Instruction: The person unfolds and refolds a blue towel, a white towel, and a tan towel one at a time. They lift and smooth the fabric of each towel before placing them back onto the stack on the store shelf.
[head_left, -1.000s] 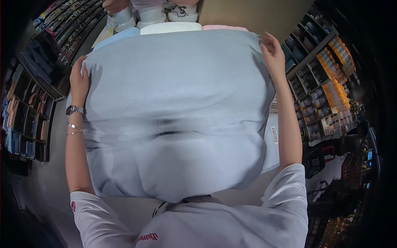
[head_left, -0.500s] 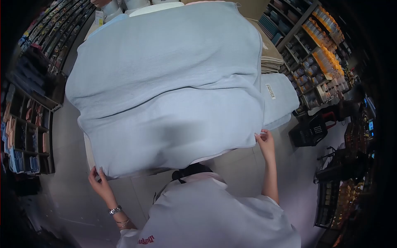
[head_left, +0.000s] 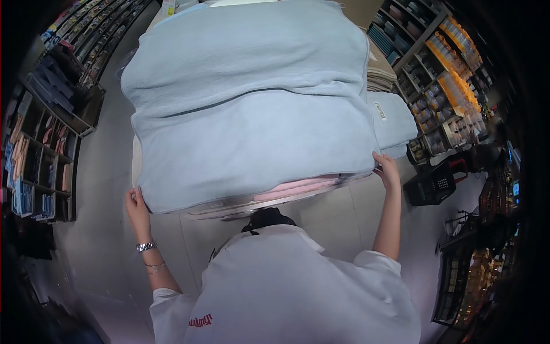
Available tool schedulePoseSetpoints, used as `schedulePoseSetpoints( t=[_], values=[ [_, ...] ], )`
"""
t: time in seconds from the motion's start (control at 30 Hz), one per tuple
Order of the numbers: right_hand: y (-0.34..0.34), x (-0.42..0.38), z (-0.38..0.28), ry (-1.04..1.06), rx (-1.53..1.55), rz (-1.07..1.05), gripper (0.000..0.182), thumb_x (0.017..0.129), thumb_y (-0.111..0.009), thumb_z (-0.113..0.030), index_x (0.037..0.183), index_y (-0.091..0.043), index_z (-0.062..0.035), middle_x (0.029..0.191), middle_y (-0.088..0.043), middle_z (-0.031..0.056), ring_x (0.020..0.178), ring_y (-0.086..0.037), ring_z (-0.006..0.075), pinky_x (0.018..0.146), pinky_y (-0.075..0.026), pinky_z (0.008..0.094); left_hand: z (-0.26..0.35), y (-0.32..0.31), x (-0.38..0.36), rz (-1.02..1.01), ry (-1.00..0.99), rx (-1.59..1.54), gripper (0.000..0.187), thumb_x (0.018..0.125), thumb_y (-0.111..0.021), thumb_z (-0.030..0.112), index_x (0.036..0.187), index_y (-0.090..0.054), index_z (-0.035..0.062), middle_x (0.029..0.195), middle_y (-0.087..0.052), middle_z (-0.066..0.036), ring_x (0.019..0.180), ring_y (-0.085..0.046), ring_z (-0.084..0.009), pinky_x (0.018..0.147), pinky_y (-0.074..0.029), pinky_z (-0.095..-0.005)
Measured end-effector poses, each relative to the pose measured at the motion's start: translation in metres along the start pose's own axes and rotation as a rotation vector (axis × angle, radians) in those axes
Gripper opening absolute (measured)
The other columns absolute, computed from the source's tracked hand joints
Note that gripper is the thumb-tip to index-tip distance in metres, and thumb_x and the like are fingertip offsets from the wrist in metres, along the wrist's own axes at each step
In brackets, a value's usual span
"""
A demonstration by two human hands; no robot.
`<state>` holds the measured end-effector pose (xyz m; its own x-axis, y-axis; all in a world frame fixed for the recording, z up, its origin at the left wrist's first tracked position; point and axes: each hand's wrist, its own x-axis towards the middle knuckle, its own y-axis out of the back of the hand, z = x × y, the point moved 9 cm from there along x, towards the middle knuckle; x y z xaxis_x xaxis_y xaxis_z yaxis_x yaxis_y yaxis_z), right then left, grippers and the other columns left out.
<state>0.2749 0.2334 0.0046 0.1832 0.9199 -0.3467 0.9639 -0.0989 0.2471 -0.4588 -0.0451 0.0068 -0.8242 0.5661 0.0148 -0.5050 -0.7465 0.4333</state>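
A large light-blue cloth [head_left: 252, 132] lies spread over a stack of goods, with a fold line running across its middle. My left hand [head_left: 136, 202] pinches its near left corner between closed fingers. At the near right corner, my right hand [head_left: 387, 167] has its fingers closed on the cloth's edge. Pink folded cloth [head_left: 303, 186] shows under the near edge. To the right of the spread cloth lies a folded light-blue cloth [head_left: 395, 120] with a small label.
Beige folded cloths [head_left: 379, 71] are stacked at the back right. Shelves with folded goods [head_left: 48, 155] stand on the left, and shelves with orange-topped packs [head_left: 452, 80] on the right. A black basket [head_left: 431, 184] with a red handle is at the right.
The cloth's near edge and both my hands now appear higher in the view, and the hands lie farther from my body. More of the pink cloth beneath shows. Both hands still hold the corners.
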Motion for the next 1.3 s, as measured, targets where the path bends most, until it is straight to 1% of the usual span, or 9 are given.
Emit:
schedulePoseSetpoints(
  t=[0.17, 0.33, 0.6, 0.83, 0.93, 1.07, 1.17, 1.23, 1.3],
  values=[
    [-0.025, 0.005, 0.038, -0.038, 0.259, -0.047, 0.034, 0.085, -0.061, -0.034, 0.104, -0.055, -0.0072, 0.105, -0.053, 0.0072, 0.097, -0.048, 0.0228, 0.087, -0.041, 0.0393, -0.001, -0.021, 0.011, -0.044, 0.113, -0.559, 0.02, 0.095, -0.049, 0.022, 0.098, -0.048, 0.0027, 0.077, -0.058, -0.003, 0.072, -0.054, -0.007, 0.062, -0.045, -0.0223],
    [-0.038, 0.009, 0.038, -0.024, 0.404, -0.149, 0.038, 0.087, -0.058, -0.033, 0.111, -0.054, -0.0036, 0.108, -0.055, 0.0088, 0.102, -0.05, 0.0247, 0.093, -0.038, 0.0428, 0.038, -0.036, 0.015, -0.095, 0.3, -1.005, 0.018, 0.095, -0.05, 0.021, 0.099, -0.047, 0.0034, 0.074, -0.057, -0.001, 0.061, -0.053, -0.0054, 0.052, -0.042, -0.0194],
    [-0.02, 0.019, 0.044, 0.08, 0.487, -0.111, 0.039, 0.09, -0.057, -0.026, 0.114, -0.054, 0.0049, 0.115, -0.057, 0.0137, 0.106, -0.052, 0.025, 0.09, -0.04, 0.0402, 0.007, -0.009, -0.003, -0.058, -0.112, -0.045, 0.019, 0.088, -0.06, 0.017, 0.087, -0.057, -0.0018, 0.061, -0.051, 0.003, 0.057, -0.047, -0.0053, 0.052, -0.038, -0.0203],
    [-0.029, 0.016, 0.042, 0.13, 0.493, -0.175, 0.019, 0.089, -0.06, -0.024, 0.083, -0.054, -0.0065, 0.081, -0.058, 0.0038, 0.078, -0.054, 0.0167, 0.073, -0.044, 0.0337, -0.064, -0.035, -0.044, -0.188, -0.013, -0.194, 0.018, 0.092, -0.054, 0.019, 0.097, -0.057, 0.0015, 0.084, -0.058, -0.002, 0.072, -0.052, -0.0071, 0.063, -0.043, -0.0223],
    [-0.039, -0.003, 0.038, -0.061, 0.406, -0.217, 0.029, 0.088, -0.06, -0.027, 0.067, -0.045, -0.0137, 0.063, -0.048, -0.0014, 0.064, -0.049, 0.0143, 0.067, -0.043, 0.035, -0.059, -0.04, -0.051, -0.263, 0.033, -0.33, 0.02, 0.094, -0.049, 0.02, 0.103, -0.055, 0.0028, 0.09, -0.059, -0.003, 0.078, -0.054, -0.0079, 0.068, -0.044, -0.0236],
    [-0.044, -0.014, 0.027, -0.078, 0.43, -0.311, 0.022, 0.088, -0.061, -0.023, 0.073, -0.052, -0.0095, 0.068, -0.055, 0.0001, 0.062, -0.051, 0.0125, 0.058, -0.043, 0.0287, -0.027, -0.042, -0.063, -0.33, 0.028, -0.381, 0.021, 0.096, -0.045, 0.02, 0.104, -0.053, 0.0021, 0.094, -0.058, -0.004, 0.08, -0.055, -0.0094, 0.071, -0.046, -0.0249],
    [-0.027, -0.007, 0.004, 0.0, 0.485, -0.336, 0.013, 0.087, -0.06, -0.015, 0.082, -0.057, -0.0038, 0.077, -0.06, 0.0035, 0.072, -0.056, 0.0136, 0.064, -0.046, 0.0287, -0.017, -0.047, -0.067, -0.491, 0.222, -0.772, 0.022, 0.094, -0.045, 0.017, 0.104, -0.052, -0.0006, 0.097, -0.059, -0.007, 0.084, -0.057, -0.012, 0.075, -0.048, -0.0266],
    [-0.015, -0.018, -0.057, 0.11, 0.451, -0.431, 0.013, 0.087, -0.058, -0.01, 0.088, -0.058, 0.0027, 0.083, -0.062, 0.0081, 0.078, -0.058, 0.0148, 0.066, -0.046, 0.0277, -0.004, -0.026, -0.037, -0.613, 0.097, -0.979, 0.021, 0.093, -0.046, 0.015, 0.104, -0.051, -0.0027, 0.102, -0.059, -0.011, 0.09, -0.059, -0.0153, 0.078, -0.049, -0.0288],
    [0.009, -0.004, -0.128, 0.243, 0.398, -0.499, 0.014, 0.087, -0.056, -0.008, 0.094, -0.057, 0.0044, 0.091, -0.062, 0.0108, 0.082, -0.059, 0.0153, 0.073, -0.047, 0.0255, 0.071, 0.018, -0.011, -0.418, 0.004, -0.894, 0.021, 0.091, -0.046, 0.013, 0.103, -0.051, -0.0029, 0.103, -0.058, -0.011, 0.092, -0.059, -0.0163, 0.08, -0.05, -0.0299]
  ],
)
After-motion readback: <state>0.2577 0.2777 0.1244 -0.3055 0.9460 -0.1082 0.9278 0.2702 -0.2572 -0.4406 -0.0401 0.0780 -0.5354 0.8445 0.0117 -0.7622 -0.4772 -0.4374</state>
